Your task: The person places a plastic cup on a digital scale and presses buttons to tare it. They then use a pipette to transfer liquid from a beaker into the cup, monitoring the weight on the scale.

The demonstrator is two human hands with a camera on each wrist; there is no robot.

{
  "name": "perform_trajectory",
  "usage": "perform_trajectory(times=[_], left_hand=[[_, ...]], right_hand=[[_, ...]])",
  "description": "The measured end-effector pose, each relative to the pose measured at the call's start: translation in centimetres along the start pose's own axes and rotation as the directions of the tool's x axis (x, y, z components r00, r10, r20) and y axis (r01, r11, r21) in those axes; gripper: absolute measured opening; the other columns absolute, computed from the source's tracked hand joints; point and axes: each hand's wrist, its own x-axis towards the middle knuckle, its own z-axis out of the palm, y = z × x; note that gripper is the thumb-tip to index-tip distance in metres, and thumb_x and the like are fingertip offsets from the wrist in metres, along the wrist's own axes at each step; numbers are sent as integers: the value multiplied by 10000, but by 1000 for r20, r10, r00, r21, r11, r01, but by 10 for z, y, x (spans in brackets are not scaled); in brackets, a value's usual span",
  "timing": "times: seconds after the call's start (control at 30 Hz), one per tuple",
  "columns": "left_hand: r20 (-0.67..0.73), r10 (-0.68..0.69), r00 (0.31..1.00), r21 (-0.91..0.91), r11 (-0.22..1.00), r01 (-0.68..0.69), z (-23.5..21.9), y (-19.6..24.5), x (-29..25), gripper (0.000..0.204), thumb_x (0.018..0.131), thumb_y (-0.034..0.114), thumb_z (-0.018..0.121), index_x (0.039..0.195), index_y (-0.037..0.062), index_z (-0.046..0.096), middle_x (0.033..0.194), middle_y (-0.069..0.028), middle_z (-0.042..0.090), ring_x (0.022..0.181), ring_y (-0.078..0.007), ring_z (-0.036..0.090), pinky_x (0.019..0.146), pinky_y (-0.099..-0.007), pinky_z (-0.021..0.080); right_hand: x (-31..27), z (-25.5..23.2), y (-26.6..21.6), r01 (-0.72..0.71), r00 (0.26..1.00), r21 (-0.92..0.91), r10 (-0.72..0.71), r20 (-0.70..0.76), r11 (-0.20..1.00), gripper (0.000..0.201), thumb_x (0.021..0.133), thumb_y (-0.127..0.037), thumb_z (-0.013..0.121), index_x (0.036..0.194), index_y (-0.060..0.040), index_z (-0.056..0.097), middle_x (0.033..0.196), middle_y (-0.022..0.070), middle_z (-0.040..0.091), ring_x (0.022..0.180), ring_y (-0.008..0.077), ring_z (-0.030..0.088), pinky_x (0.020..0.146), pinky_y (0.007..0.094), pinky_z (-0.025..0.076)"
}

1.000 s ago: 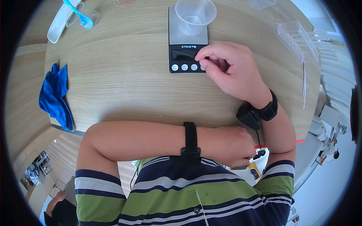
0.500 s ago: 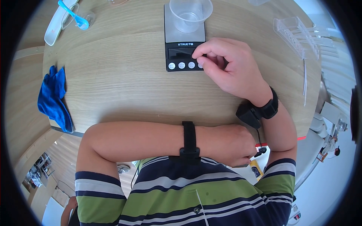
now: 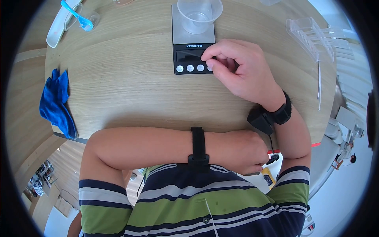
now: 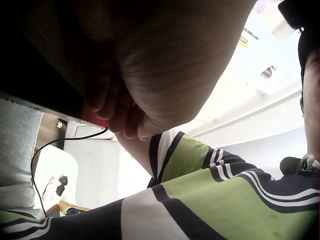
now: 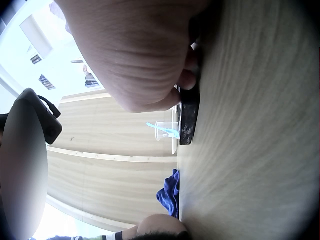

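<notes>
A small black-and-silver digital scale (image 3: 193,37) lies on the table with a clear plastic cup (image 3: 199,16) upright on its plate. My right hand (image 3: 244,71) is at the scale's front right corner, fingers loosely bent. Its index fingertip is by the dark display (image 3: 188,56) and its thumb tip covers part of the rightmost round button. The right wrist view shows the fingers right at the scale's black side (image 5: 188,122). My left hand (image 3: 246,152) lies at the table's front edge, below the right wrist; its fingers (image 4: 122,117) hang loosely curled, with nothing visible in them.
At the left lie a blue cloth (image 3: 57,104), a long white dish (image 3: 57,33) and a clear cup (image 3: 94,17) with a blue spoon (image 3: 81,19). A clear plastic rack (image 3: 306,37) stands at the right, with a thin rod (image 3: 319,87) in front.
The head view has shifted slightly, so the scale and table things appear a little further left. Both hands stay nearly in place. A person at the lower left has moved mostly out of view.
</notes>
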Motion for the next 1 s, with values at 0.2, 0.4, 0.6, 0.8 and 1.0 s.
perform_trajectory(times=[0.2, 0.4, 0.6, 0.8, 1.0], left_hand=[[-7, 1, 1000, -10, 1000, -1, 0, 0, 0, 263, 967, 205, 724, 837, -23, 739, 810, -201, 704, 807, -422, 707, 773, -532, 565], [-15, 9, 1000, 3, 1000, -9, 0, 0, 0, 264, 966, 206, 725, 834, -23, 738, 797, -202, 699, 790, -422, 704, 766, -536, 564], [-8, 13, 1000, 13, 1000, -13, 1, -1, 0, 266, 968, 203, 722, 826, -22, 733, 789, -205, 695, 782, -422, 700, 757, -534, 558], [-22, 16, 1000, -4, 1000, -17, 2, -1, 0, 271, 965, 200, 729, 819, -27, 728, 788, -208, 693, 778, -425, 697, 755, -536, 554], [-17, 13, 1000, -9, 1000, -14, 0, 1, 0, 267, 962, 195, 733, 822, -32, 730, 796, -208, 696, 781, -426, 699, 755, -536, 554]], right_hand=[[1, -1, -1, 9, 1000, -12, -9, 1, 1000, 112, 917, -17, 783, 1018, -67, 783, 737, 54, 672, 583, 157, 608, 538, 305, 468], [0, -1, 1, 19, 1000, -11, -19, -1, 1000, 114, 915, -18, 781, 1020, -64, 781, 745, 57, 675, 589, 162, 611, 542, 306, 470], [0, 0, 1, 14, 1000, -9, -14, 2, 1000, 111, 915, -18, 779, 1016, -64, 780, 734, 53, 668, 578, 162, 603, 534, 304, 464], [0, -1, 1, 20, 1000, -15, -20, -1, 1000, 109, 915, -19, 778, 1013, -67, 782, 725, 52, 665, 576, 161, 601, 532, 304, 463], [0, -1, 1, 26, 1000, -17, -26, -1, 1000, 117, 913, -19, 783, 1018, -71, 783, 731, 53, 669, 583, 164, 609, 538, 307, 469]])
